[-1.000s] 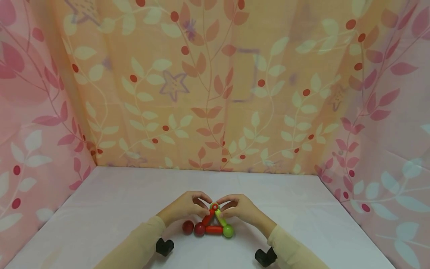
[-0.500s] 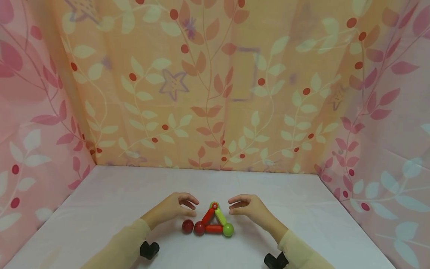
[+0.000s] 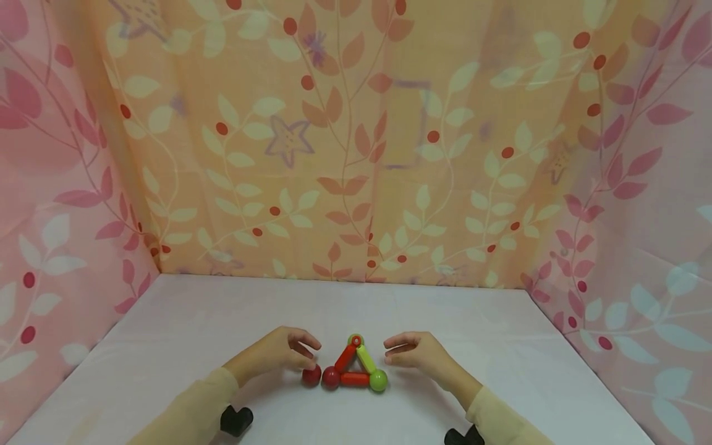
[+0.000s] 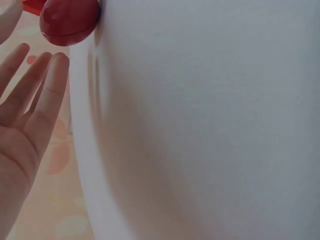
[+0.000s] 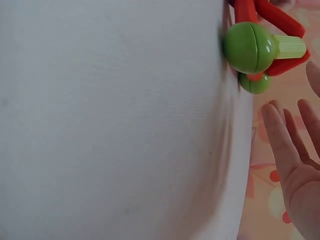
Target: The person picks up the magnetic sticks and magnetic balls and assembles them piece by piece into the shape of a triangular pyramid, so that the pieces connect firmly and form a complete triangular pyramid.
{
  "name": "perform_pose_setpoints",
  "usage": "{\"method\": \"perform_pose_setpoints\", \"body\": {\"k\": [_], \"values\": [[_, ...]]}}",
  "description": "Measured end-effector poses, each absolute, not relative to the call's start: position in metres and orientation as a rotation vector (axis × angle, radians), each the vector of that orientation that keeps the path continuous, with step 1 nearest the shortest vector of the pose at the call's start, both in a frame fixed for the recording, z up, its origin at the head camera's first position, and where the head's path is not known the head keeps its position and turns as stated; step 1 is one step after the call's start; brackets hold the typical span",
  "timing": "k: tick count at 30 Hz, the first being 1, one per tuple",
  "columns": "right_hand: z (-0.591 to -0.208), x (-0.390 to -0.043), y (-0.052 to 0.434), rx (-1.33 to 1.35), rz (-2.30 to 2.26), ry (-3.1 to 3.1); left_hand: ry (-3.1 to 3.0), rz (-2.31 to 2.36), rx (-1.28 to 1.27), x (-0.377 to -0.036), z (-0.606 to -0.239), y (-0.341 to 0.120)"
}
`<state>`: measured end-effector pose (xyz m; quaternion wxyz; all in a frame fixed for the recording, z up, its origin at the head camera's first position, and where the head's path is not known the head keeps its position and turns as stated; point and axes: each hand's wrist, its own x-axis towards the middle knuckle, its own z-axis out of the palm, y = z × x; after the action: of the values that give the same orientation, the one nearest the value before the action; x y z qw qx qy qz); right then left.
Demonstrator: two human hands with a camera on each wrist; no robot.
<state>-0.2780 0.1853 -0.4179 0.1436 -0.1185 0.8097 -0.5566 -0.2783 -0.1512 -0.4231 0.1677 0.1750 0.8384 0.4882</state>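
A magnetic-toy frame of red and yellow-green rods stands on the table, with a red rod (image 3: 354, 379) along its front. A dark red ball (image 3: 330, 377) sits at its left corner, a green ball (image 3: 379, 380) at its right. Its rods lean together at the top, where a round red end shows. Just left of it lies a loose dark red ball (image 3: 313, 378). My left hand (image 3: 280, 349) hovers by that ball, its thumb overlapping it in the head view. Apart from the frame, on its right, my right hand (image 3: 423, 357) holds nothing, fingers extended in the right wrist view.
A white cloth covers the table (image 3: 222, 303). Behind it hangs a yellow-orange leaf-patterned curtain (image 3: 356, 154), with pink patterned curtains at both sides. Black camera mounts (image 3: 237, 421) sit at the wrists.
Both hands have drawn away from the top of the frame, one to each side. The left hand has then come down toward the loose red ball. The frame stays standing.
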Motion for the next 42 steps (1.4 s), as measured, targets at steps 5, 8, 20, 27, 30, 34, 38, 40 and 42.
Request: {"method": "perform_pose_setpoints", "body": {"k": [5, 8, 20, 27, 30, 34, 38, 40, 42], "values": [[-0.424, -0.276, 0.185, -0.335, -1.623, 2.275, 2.360, 1.389, 0.522, -0.276, -0.426, -0.154], [-0.428, -0.275, 0.184, -0.338, -1.627, 2.245, 2.340, 1.397, 0.513, -0.275, -0.427, -0.153], [-0.434, -0.272, 0.182, -0.360, -1.605, 2.186, 2.307, 1.389, 0.482, -0.274, -0.431, -0.153], [-0.433, -0.268, 0.180, -0.365, -1.604, 2.185, 2.291, 1.402, 0.491, -0.273, -0.433, -0.152], [-0.434, -0.267, 0.179, -0.358, -1.609, 2.180, 2.312, 1.382, 0.492, -0.272, -0.433, -0.151], [-0.434, -0.267, 0.177, -0.332, -1.592, 2.186, 2.341, 1.350, 0.492, -0.272, -0.433, -0.151], [-0.435, -0.268, 0.176, -0.313, -1.577, 2.191, 2.367, 1.317, 0.505, -0.272, -0.432, -0.152], [-0.435, -0.268, 0.176, -0.311, -1.582, 2.183, 2.377, 1.304, 0.508, -0.273, -0.432, -0.152], [-0.435, -0.268, 0.176, -0.310, -1.584, 2.182, 2.382, 1.297, 0.506, -0.273, -0.433, -0.152]]}}
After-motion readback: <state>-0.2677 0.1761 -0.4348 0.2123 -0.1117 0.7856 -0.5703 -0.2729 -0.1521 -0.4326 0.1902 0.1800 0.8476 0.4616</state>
